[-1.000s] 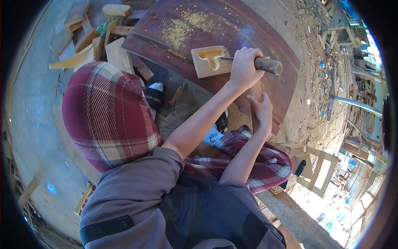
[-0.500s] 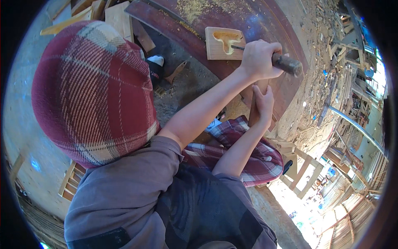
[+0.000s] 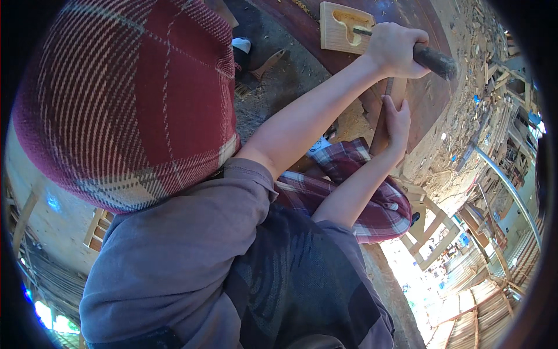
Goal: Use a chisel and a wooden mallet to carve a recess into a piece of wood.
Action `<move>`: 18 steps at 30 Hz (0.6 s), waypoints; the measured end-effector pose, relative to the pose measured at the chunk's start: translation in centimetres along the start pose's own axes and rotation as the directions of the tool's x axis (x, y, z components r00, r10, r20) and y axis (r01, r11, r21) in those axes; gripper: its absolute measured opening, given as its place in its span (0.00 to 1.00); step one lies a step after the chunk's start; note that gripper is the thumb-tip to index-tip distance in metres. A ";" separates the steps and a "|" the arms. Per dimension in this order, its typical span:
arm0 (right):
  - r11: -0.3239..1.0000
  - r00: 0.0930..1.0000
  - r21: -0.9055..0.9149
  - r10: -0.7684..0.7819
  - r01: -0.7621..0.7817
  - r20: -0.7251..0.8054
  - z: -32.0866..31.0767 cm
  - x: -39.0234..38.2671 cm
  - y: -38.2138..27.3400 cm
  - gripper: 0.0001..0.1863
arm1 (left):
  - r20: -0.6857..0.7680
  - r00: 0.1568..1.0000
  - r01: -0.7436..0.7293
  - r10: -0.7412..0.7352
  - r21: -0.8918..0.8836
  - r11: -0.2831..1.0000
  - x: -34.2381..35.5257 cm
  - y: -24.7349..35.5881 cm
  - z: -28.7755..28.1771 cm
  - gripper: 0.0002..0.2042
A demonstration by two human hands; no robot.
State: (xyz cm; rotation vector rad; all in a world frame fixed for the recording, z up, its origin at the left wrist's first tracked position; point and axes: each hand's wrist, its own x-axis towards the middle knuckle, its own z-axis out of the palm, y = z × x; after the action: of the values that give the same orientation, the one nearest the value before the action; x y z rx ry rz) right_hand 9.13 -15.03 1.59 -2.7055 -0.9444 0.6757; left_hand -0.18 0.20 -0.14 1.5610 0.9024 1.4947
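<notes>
A pale wooden block (image 3: 334, 43) with a hollow carved in its top lies on a dark red board. My left hand (image 3: 395, 49), at the end of the arm that crosses over my lap, is closed round a chisel. The chisel's thin dark blade reaches into the hollow, and its round dark handle (image 3: 437, 62) sticks out on the right of my fist. Just below, my right hand (image 3: 398, 125) is wrapped round a flat wooden bar (image 3: 381, 132). The bar's upper end passes behind my left hand, so its full shape is hidden.
The dark red board (image 3: 430, 99) runs under the block. A brush-like wooden thing (image 3: 267, 64) lies on the floor left of it. My plaid-covered knee (image 3: 125, 110) fills the upper left. Wood scraps (image 3: 505, 87) and a pale metal pipe (image 3: 508, 183) are at the right.
The whole view has shifted, so the block and both hands appear farther up and right. Both grips look the same, and the blade is still in the hollow.
</notes>
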 end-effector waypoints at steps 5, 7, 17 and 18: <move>1.000 0.998 0.002 -0.018 0.018 -0.057 -1.3 -0.4 0.2 0.30 | 0.021 1.000 -0.015 0.015 -0.001 1.000 0.1 0.2 0.3 0.15; 0.999 0.996 0.016 -0.042 0.043 -0.082 -2.4 -1.1 0.1 0.29 | -0.039 0.999 -0.014 0.014 -0.015 1.000 0.4 -0.2 0.1 0.16; 0.673 0.974 0.713 -0.057 0.198 -0.217 -4.8 -6.5 -4.4 0.20 | 0.173 0.976 0.141 -0.133 -0.039 0.989 2.5 1.7 -1.8 0.13; 0.709 0.983 0.690 -0.022 0.143 -0.181 -4.6 -6.3 -4.2 0.20 | 0.178 0.975 0.143 -0.133 -0.041 0.989 2.6 1.8 -1.5 0.13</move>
State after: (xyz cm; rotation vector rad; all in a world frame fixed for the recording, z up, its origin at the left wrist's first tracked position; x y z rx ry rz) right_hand 4.67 -15.91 9.22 -1.9796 -0.5887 0.6208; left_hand -1.54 1.79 2.59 1.5317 0.8438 1.2532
